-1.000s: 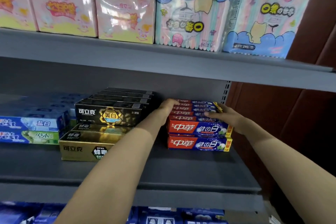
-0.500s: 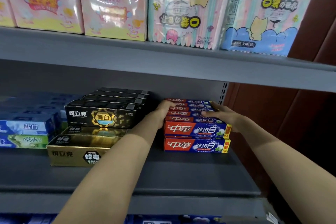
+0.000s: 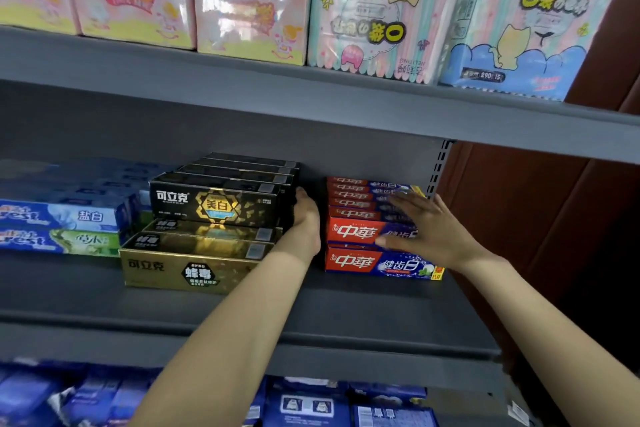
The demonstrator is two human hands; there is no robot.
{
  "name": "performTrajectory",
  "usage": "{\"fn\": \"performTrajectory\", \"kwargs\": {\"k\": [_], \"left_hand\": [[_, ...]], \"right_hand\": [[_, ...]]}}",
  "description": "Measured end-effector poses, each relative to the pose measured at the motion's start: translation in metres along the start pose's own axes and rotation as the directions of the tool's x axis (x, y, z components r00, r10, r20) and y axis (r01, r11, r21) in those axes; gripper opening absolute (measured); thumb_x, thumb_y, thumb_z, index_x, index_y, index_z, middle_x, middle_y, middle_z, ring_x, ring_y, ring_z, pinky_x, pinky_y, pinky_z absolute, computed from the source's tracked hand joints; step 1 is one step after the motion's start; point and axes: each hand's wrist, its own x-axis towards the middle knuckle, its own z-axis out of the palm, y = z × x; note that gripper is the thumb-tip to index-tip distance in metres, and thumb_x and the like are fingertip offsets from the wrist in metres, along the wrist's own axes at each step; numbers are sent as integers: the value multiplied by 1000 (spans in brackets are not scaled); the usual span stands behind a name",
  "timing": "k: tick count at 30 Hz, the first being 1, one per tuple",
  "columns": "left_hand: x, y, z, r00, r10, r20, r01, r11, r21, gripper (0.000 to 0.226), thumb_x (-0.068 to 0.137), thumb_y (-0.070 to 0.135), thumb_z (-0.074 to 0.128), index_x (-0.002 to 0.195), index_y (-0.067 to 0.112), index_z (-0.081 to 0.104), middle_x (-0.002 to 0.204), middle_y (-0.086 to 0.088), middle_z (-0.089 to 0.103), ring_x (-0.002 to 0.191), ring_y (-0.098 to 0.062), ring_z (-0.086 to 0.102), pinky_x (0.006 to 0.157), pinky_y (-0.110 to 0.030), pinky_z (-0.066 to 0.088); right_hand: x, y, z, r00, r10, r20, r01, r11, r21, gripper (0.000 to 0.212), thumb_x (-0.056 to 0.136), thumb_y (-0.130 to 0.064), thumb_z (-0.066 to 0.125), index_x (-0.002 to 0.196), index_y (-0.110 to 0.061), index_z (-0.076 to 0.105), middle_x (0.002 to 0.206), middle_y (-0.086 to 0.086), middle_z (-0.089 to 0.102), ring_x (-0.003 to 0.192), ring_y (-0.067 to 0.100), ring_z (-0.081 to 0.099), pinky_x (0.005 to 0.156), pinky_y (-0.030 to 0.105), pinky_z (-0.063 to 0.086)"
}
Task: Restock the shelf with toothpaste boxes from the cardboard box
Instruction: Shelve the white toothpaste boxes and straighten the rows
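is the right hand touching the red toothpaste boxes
Touching. The head view shows the right hand lying flat with spread fingers on the front of the upper red toothpaste boxes, covering part of the printed label.

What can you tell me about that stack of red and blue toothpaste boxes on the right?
The red and blue toothpaste boxes are long glossy cardboard cartons with white lettering, stacked two high in rows running back, at the right end of the grey shelf. The right hand lies flat over the upper front box; the left hand is in the gap beside them.
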Motion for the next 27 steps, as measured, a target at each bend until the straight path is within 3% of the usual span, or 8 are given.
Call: {"fn": "performTrajectory", "kwargs": {"k": [2, 4, 7, 11, 14, 16, 19, 27], "left_hand": [[-6, -7, -3, 999, -38, 7, 38, 999, 19, 53, 101, 45, 25, 127, 7, 51, 128, -15, 57, 119, -33, 54, 100, -43, 45], [-16, -10, -3, 994, -84, 66, 78, 993, 90, 44, 101, 43, 29, 99, 10, 57, 92, -11, 66, 84, -28, 64, 74, -34, 52], [-25, -15, -5, 990, -48, 136, 20, 979, 205, 40, 102, 40, 29, 97, 14, 58, 80, -4, 64, 68, -16, 61, 57, -25, 44], [-25, -20, -10, 989, 24, 144, -58, 969, 239, 48, 101, 43, 30, 116, 7, 58, 105, -13, 69, 81, -21, 65, 64, -26, 49], [-28, -26, -8, 989, 30, 148, -67, 965, 253, 54, 100, 49, 27, 121, 9, 55, 110, -14, 67, 91, -27, 67, 75, -31, 53], [-28, -24, -7, 987, 10, 158, -46, 973, 227, 56, 99, 53, 26, 122, 11, 55, 110, -14, 68, 94, -29, 67, 80, -35, 53], [-28, -14, -6, 985, -20, 173, -18, 975, 220, 49, 98, 51, 35, 121, 12, 55, 106, -12, 68, 82, -24, 67, 74, -33, 54], [-32, 2, 3, 993, 14, 115, -55, 934, 354, 39, 101, 38, 35, 113, 7, 54, 106, -15, 66, 89, -28, 65, 86, -40, 53]], "right_hand": [[-2, -3, 5, 999, 7, 45, -3, 997, -79, 90, 77, -72, 44, 150, -29, 14, 158, -8, 13, 146, 9, 4, 118, 32, -6], [0, -1, 10, 1000, 12, 22, -9, 993, -118, 84, 83, -67, 44, 150, -30, 11, 158, -7, 14, 146, 13, 9, 120, 33, 4], [3, 0, 17, 999, 8, -42, -16, 980, -200, 80, 87, -62, 43, 151, -29, 10, 157, -4, 18, 144, 19, 19, 119, 35, 15], [1, -3, 14, 1000, 16, 7, -15, 980, -197, 93, 79, -69, 48, 151, -29, 6, 158, -5, 13, 145, 17, 15, 118, 36, 12], [-1, -6, 12, 999, 48, 21, -42, 976, -214, 110, 66, -77, 57, 151, -29, 5, 158, -6, 13, 145, 18, 17, 118, 37, 15], [0, -10, 18, 997, 54, -62, -68, 966, -251, 108, 67, -73, 60, 150, -28, 9, 157, -4, 18, 143, 18, 22, 118, 38, 18], [4, -19, 23, 987, 78, -138, -113, 957, -266, 102, 70, -67, 63, 149, -24, 17, 155, -2, 24, 142, 20, 25, 117, 38, 19], [8, -30, 25, 984, 133, -117, -158, 958, -240, 101, 73, -62, 66, 149, -20, 15, 156, 3, 20, 144, 23, 20, 118, 38, 16]]}}
